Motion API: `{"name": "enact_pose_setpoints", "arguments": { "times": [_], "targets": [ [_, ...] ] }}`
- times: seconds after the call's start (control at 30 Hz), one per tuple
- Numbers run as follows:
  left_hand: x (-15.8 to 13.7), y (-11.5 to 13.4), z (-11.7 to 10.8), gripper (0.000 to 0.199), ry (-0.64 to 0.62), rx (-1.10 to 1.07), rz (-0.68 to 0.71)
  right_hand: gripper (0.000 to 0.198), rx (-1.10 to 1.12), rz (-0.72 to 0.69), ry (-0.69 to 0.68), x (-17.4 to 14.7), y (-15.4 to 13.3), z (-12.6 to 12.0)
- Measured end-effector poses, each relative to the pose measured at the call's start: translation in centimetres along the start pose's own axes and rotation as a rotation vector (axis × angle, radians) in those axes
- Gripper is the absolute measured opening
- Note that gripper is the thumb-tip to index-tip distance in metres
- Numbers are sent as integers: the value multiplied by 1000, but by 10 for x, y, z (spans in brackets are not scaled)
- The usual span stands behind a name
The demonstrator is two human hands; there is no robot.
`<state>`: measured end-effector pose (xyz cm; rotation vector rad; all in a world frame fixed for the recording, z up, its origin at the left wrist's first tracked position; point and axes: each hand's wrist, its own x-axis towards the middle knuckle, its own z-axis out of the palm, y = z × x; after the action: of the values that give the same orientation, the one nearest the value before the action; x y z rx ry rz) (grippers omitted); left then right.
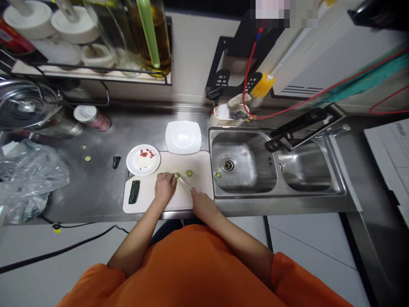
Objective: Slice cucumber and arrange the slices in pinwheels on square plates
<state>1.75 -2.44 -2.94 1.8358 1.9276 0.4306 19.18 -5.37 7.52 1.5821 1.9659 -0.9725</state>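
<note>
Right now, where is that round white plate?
In the head view, the round white plate sits left of centre, at the white rectangular cutting board's far left corner, beyond the long green cucumber piece.

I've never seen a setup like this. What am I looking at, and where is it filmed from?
There's no robot here: these are a person's bare hands, seen by a camera worn on the head, looking forward and down. The right hand holds a knife; the left hand steadies a cucumber piece, mostly hidden, on a white cutting board. Also on the board lies a dark-green chunk. Nearby are a plate with red bits and a white dish. A sink is at right.
</note>
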Motion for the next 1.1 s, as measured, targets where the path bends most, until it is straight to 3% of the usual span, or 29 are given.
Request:
{"name": "enact_pose_setpoints", "arguments": {
  "times": [0.73,1.1],
  "targets": [
    [1,1,-2,27,4,-8,10,40,28,-9,-1,9,-5,4],
    [7,10,-8,21,-37,-27,-55,41,27,37,-84,-12,8,5]
  ]
}}
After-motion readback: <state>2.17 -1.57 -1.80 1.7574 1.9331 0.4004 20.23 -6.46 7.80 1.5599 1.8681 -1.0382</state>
